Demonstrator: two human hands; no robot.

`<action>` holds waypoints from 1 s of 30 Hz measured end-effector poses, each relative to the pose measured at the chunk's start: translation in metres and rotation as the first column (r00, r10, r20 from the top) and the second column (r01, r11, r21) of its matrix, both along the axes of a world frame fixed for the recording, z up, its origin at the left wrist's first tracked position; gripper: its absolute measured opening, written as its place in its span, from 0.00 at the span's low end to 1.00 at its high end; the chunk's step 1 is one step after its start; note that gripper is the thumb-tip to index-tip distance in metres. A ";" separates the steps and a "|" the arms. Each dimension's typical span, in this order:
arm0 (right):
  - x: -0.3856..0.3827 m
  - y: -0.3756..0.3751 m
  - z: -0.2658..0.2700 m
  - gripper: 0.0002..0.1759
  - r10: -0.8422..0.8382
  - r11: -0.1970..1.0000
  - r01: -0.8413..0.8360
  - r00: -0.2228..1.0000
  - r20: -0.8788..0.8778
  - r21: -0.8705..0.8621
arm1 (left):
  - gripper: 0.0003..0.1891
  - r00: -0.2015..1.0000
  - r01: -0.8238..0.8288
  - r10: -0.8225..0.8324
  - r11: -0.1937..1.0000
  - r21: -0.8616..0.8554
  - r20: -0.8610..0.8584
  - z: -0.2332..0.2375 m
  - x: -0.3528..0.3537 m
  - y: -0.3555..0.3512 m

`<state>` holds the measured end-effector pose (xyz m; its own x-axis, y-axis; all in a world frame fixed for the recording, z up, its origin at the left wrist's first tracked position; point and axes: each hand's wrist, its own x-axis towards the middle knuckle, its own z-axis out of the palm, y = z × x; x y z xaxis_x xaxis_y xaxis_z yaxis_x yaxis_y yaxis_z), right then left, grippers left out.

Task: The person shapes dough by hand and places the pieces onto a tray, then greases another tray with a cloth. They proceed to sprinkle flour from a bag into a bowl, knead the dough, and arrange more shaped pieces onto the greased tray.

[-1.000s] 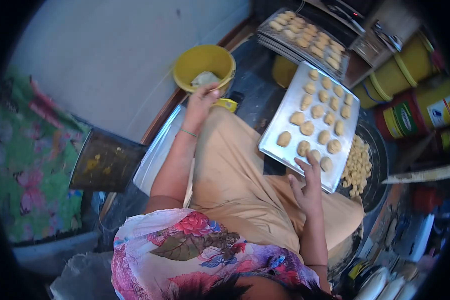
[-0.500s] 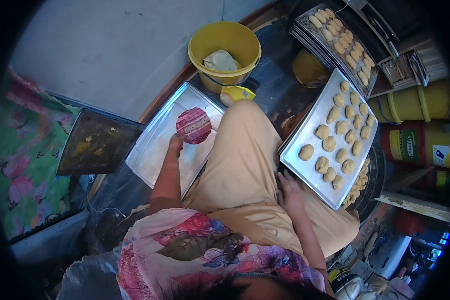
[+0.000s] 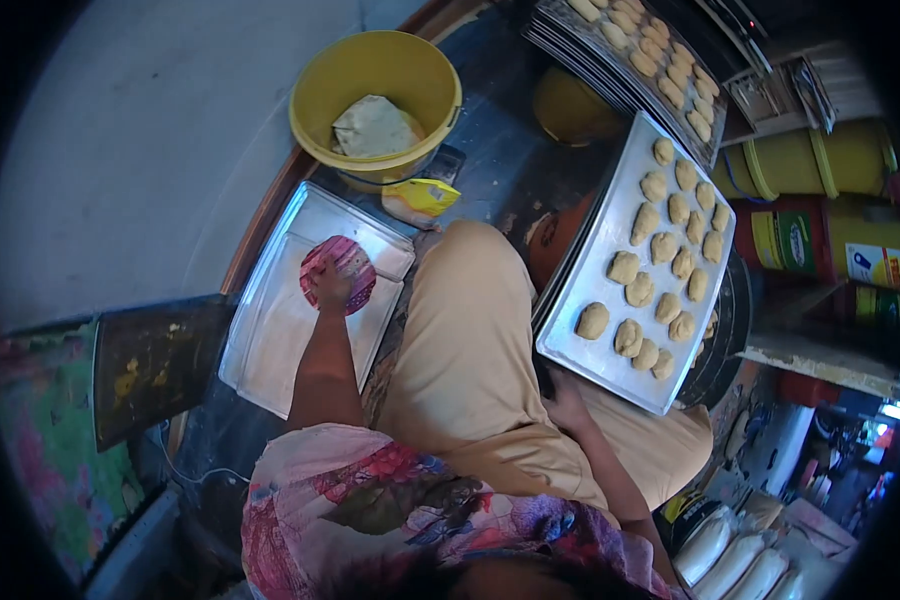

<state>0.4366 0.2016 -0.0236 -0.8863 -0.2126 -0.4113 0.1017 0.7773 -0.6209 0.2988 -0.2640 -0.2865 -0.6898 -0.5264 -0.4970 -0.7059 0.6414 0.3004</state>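
My left hand (image 3: 332,288) lies over a round pink striped pad (image 3: 355,262), its fingers bent against it. The pad rests on a bare metal tray (image 3: 270,345) to the left of my knee. My right hand (image 3: 567,402) is by my leg at the near left corner of another metal tray (image 3: 610,362); the tray's edge hides most of its fingers. Rows of pale dough pieces (image 3: 639,290) sit on this right tray, which lies tilted on top of other trays.
A yellow bucket (image 3: 315,150) with a white bag inside stands beyond the left tray. Close to it lies a yellow-and-white packet (image 3: 422,197). A stack of trays (image 3: 580,45) bearing shaped dough is at the back right. Several yellow buckets (image 3: 860,155) line the right side.
My left hand has moved from the pad's near edge onto its surface. My right hand's fingers, spread before, are now mostly hidden by the tray edge. The whole view has shifted and turned.
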 end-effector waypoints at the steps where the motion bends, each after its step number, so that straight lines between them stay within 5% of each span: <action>1: -0.002 -0.001 -0.001 0.40 -0.034 0.999 0.036 0.997 0.067 -0.029 | 0.48 0.994 0.072 -0.066 0.995 -0.070 0.090 0.017 0.000 0.008; 3: -0.003 0.000 -0.007 0.39 -0.184 0.953 0.238 0.946 0.266 -0.189 | 0.52 0.965 0.169 -0.112 0.958 -0.232 0.238 0.053 -0.006 0.023; 5: -0.003 0.002 -0.016 0.38 -0.330 0.735 0.574 0.768 0.549 -0.362 | 0.52 0.972 0.168 -0.161 0.986 -0.026 0.168 0.022 -0.011 0.009; 9: -0.005 0.046 -0.016 0.32 -0.536 0.596 0.767 0.601 0.594 -0.238 | 0.44 0.922 0.386 -0.361 0.887 0.253 -0.143 0.007 -0.018 0.032; 13: -0.020 0.088 -0.037 0.30 -0.680 0.116 0.938 0.315 0.662 -0.327 | 0.30 0.749 0.662 -0.490 0.578 0.477 -0.446 0.034 -0.042 0.099; 15: -0.023 0.097 -0.048 0.28 -0.664 -0.084 0.930 0.215 0.716 -0.357 | 0.26 0.626 0.773 -0.539 0.525 0.357 -0.563 0.011 -0.062 0.113; 19: -0.026 0.105 -0.062 0.26 -0.612 -0.322 0.867 0.116 0.783 -0.381 | 0.24 0.530 0.612 -0.545 0.776 -0.151 -0.650 0.123 -0.100 0.147; 23: -0.016 0.114 -0.066 0.24 -0.576 -0.464 0.794 0.068 0.815 -0.394 | 0.27 0.323 0.540 -0.753 0.644 -0.541 -0.573 0.157 -0.144 0.147; 26: -0.007 0.129 -0.065 0.23 -0.556 -0.545 0.731 0.052 0.830 -0.411 | 0.21 0.390 0.731 -0.873 0.487 -0.479 -0.293 0.143 -0.164 0.133; 30: 0.005 0.155 -0.059 0.21 -0.539 -0.629 0.641 0.047 0.841 -0.439 | 0.11 0.350 0.716 -0.910 0.413 -0.562 -0.222 0.138 -0.157 0.120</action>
